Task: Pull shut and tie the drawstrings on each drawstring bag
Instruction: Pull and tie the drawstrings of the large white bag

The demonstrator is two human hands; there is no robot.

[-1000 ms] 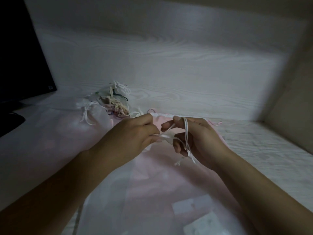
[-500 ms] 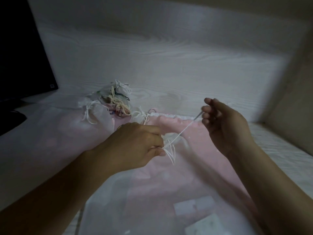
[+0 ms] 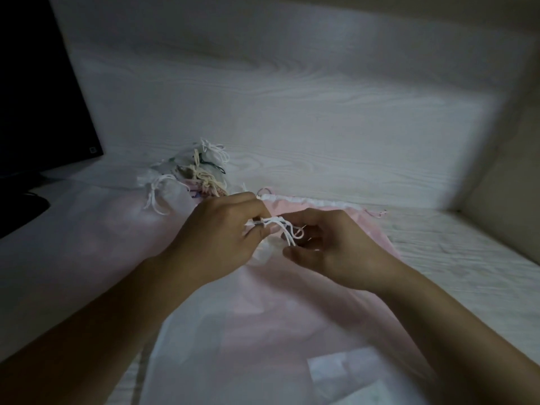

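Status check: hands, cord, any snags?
Left hand pinches white drawstring at the sheer bag mouth. Right hand holds its loop. Knot unfinished. Nothing in the way.

left hand [image 3: 222, 229] fingers curled, right hand [image 3: 330, 247] fingers pinching

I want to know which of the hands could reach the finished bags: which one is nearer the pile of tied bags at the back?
Left. The left hand is just below and right of the pile of tied bags; the right hand is farther right, holding the white drawstring.
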